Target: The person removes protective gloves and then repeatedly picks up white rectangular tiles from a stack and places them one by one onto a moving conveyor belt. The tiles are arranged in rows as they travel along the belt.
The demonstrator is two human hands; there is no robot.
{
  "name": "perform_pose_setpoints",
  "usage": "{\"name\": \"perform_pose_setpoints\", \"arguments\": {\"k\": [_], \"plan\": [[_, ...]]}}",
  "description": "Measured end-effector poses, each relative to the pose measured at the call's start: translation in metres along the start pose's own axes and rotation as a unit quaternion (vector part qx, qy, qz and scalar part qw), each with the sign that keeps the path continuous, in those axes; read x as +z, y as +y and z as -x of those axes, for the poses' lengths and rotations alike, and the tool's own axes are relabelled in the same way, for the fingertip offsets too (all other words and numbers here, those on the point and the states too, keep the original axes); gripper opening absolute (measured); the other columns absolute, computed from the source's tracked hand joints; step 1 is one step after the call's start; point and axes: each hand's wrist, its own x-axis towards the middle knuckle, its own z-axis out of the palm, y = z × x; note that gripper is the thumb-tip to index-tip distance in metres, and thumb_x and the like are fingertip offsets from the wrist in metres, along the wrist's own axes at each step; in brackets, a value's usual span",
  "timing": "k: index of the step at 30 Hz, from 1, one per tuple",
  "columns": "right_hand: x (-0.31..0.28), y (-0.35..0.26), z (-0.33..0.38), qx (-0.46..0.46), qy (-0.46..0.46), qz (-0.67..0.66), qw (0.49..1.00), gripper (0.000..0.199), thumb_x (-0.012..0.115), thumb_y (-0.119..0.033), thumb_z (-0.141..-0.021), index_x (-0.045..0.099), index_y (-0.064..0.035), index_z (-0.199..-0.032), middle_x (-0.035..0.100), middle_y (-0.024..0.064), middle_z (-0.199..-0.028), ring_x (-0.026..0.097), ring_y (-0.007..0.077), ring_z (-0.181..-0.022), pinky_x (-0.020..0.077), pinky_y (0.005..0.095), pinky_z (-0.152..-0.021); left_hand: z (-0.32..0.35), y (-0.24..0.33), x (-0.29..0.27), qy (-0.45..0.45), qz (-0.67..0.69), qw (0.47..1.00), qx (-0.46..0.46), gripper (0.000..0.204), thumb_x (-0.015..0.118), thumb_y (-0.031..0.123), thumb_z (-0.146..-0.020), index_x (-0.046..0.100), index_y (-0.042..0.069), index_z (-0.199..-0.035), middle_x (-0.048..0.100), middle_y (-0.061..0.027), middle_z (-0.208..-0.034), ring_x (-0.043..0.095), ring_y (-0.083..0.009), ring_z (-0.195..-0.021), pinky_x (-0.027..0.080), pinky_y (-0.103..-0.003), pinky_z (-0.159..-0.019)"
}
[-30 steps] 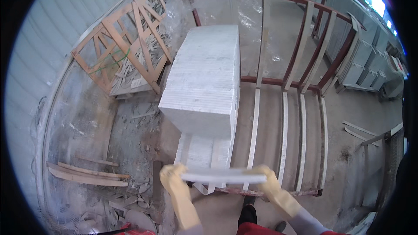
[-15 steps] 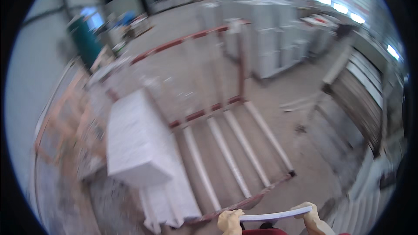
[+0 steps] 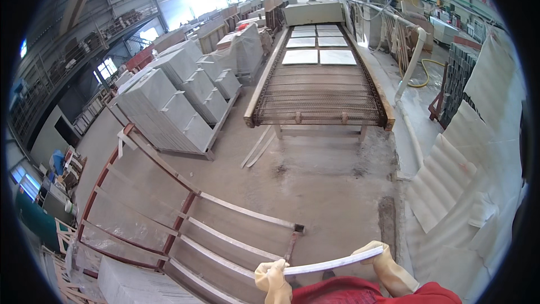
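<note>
A thin white tile (image 3: 333, 262), seen nearly edge-on, is held level in front of my body. My left hand (image 3: 273, 282), in a pale yellow glove, is closed on its left end. My right hand (image 3: 388, 267), gloved alike, grips the right end. Beyond the hands, a long conveyor (image 3: 320, 98) with a chain-mesh belt runs away from me. White square tiles (image 3: 300, 57) lie in two columns on its far part. To my left stands a red metal rack (image 3: 175, 226) with pale bars across its base and a stack of white slabs (image 3: 138, 284).
Several wrapped stacks of pale slabs (image 3: 169, 115) stand on a pallet left of the conveyor. Two loose strips (image 3: 260, 147) lie on the floor. A pipe (image 3: 412, 67) runs along the right, near white foam sheets (image 3: 444, 191) and dark stacked slabs (image 3: 458, 81).
My view has swung right, from the rack and slab stack toward the conveyor, which now lies ahead. Both hands still hold the white tile.
</note>
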Motion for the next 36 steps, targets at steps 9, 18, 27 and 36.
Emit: {"name": "perform_pose_setpoints", "arguments": {"k": [9, 18, 27, 36], "plan": [[-0.065, -0.012, -0.105, -0.115, 0.042, -0.038, 0.992, 0.022, 0.077, -0.014, -0.079, 0.076, 0.0069, -0.076, 0.071, 0.0122, -0.067, 0.064, 0.014, -0.054, 0.0469, 0.0261, -0.047, -0.046, -0.012, 0.151, -0.079, -0.042, 0.995, -0.043, 0.018, 0.071, -0.004, -0.071, 0.054, 0.001, -0.065, 0.066, -0.0186, -0.064, 0.061, -0.0217, -0.051, 0.052, -0.034, -0.052], [-0.085, -0.124, -0.246, -0.308, 0.012, -0.072, 0.949, 0.028, 0.078, -0.021, -0.077, 0.076, 0.0067, -0.076, 0.065, 0.0079, -0.058, 0.051, 0.0103, -0.044, 0.031, 0.0255, -0.041, -0.129, 0.007, 0.323, -0.183, -0.016, 0.982, -0.033, 0.013, 0.072, 0.0, -0.073, 0.06, 0.001, -0.069, 0.068, -0.0165, -0.067, 0.06, -0.0182, -0.055, 0.051, -0.033, -0.056], [-0.106, -0.241, -0.372, -0.449, 0.118, 0.013, 0.886, 0.025, 0.083, -0.022, -0.079, 0.077, 0.0015, -0.073, 0.071, 0.0111, -0.063, 0.066, 0.0158, -0.052, 0.0498, 0.0266, -0.048, -0.187, 0.036, 0.507, -0.245, 0.063, 0.968, 0.004, 0.015, 0.071, 0.0, -0.073, 0.058, 0.001, -0.066, 0.064, -0.0142, -0.062, 0.06, -0.0212, -0.054, 0.051, -0.034, -0.055], [-0.167, -0.32, -0.546, -0.482, 0.053, -0.052, 0.873, 0.021, 0.086, -0.012, -0.073, 0.074, 0.0034, -0.08, 0.076, 0.017, -0.082, 0.074, 0.0232, -0.07, 0.0589, 0.032, -0.064, -0.223, 0.048, 0.68, -0.192, 0.032, 0.98, 0.037, 0.012, 0.066, 0.002, -0.073, 0.056, 0.002, -0.066, 0.063, -0.013, -0.066, 0.06, -0.0211, -0.062, 0.051, -0.035, -0.067]]}}
